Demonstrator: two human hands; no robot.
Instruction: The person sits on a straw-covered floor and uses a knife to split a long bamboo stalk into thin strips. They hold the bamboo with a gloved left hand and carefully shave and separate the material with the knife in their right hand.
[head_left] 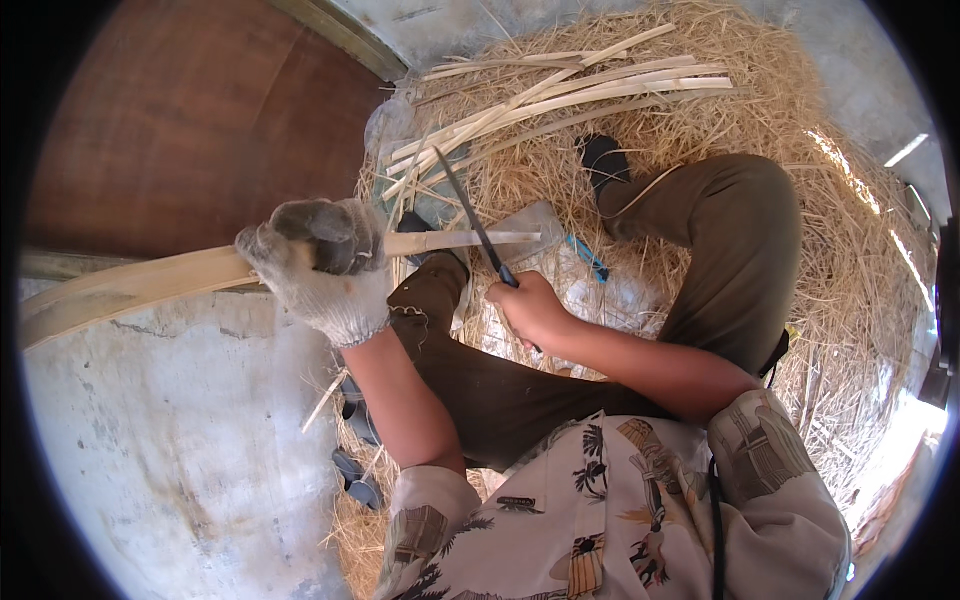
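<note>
My left hand [322, 270], in a whitish work glove with a dark, worn palm patch, is closed around a long split bamboo strip [150, 288]. The strip runs from the left edge, past the glove, to a thinner pale end above my lap. Bare, my right hand [535, 315] grips the dark handle of a long, narrow knife [462, 200]. Its blade slants up and to the left, crossing the strip's thin end as seen from above. Whether blade and bamboo touch, I cannot tell.
Loose straw [850, 340] covers the ground, with several pale bamboo strips [570, 95] piled on it beyond my feet. A small blue object [588, 258] lies between my legs. Dark sandals [357, 482] sit beside a grey wall [180, 430]; a brown wooden panel [200, 120] stands at upper left.
</note>
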